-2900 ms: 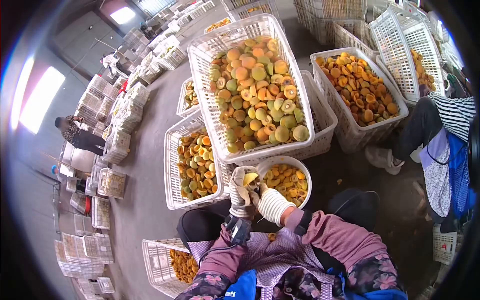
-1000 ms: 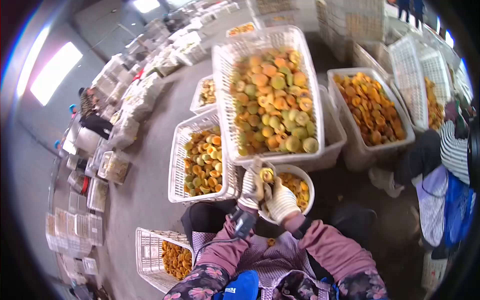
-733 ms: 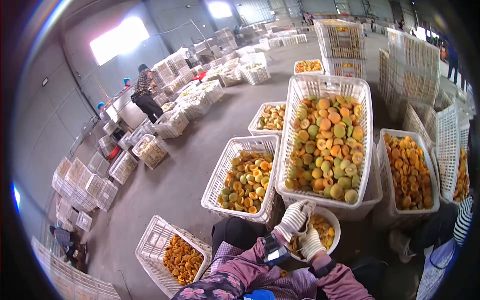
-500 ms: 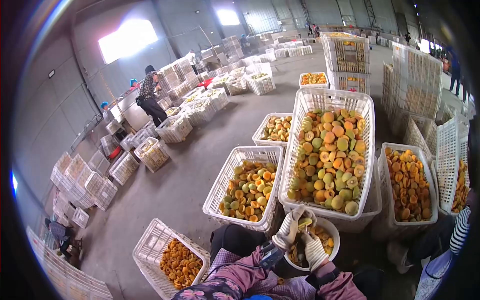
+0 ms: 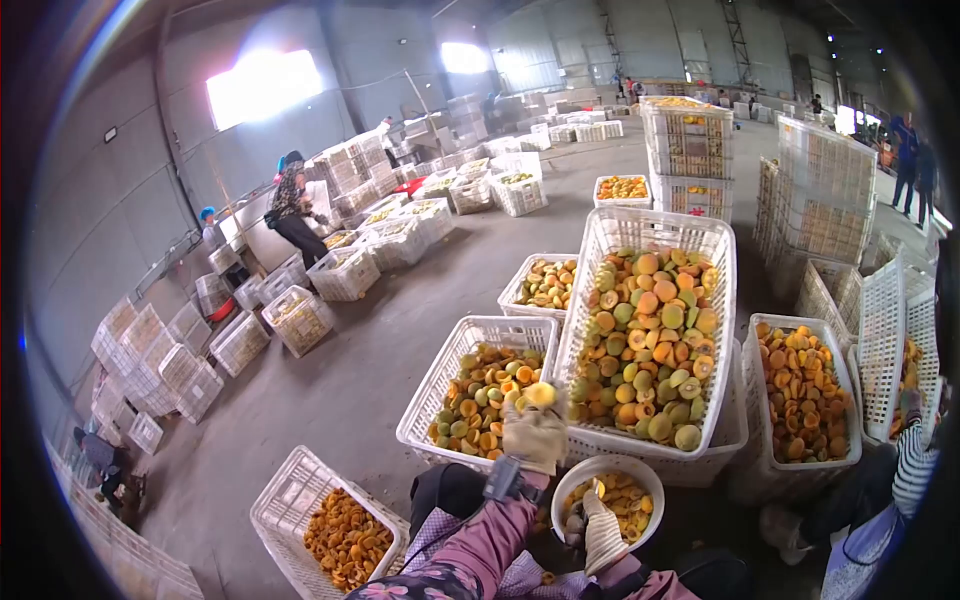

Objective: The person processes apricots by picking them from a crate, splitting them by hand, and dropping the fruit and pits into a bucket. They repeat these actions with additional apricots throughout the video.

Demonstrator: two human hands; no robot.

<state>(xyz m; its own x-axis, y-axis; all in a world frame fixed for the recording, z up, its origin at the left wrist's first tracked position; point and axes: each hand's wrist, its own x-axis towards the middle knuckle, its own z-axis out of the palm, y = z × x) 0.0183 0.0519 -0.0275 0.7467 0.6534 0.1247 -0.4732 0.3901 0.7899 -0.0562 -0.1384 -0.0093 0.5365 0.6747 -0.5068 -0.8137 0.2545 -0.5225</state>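
My left hand [image 5: 534, 437], in a pale work glove, is raised at the near right corner of a white crate of cut apricots [image 5: 480, 400]. At its fingertips is a yellow apricot [image 5: 540, 394], slightly blurred. My right hand [image 5: 604, 532], in a striped glove, is closed over the left part of a round white bucket [image 5: 655, 492] with apricot pieces inside. What its fingers hold is too small to make out. A large tilted crate [image 5: 725, 330] of whole and halved apricots stands just beyond the bucket.
A crate of orange apricot halves [image 5: 345, 540] is at lower left, another [image 5: 800, 390] at right. Beside it a person's striped sleeve [image 5: 915, 470] reaches in. Stacked crates [image 5: 825, 190] rise behind. Farther left, a person [image 5: 292, 210] stands by crate rows.
My hands, close together over the bucket before, have parted. The left has moved up and left to the crate with the apricot; the right stays over the bucket. The view has shifted slightly.
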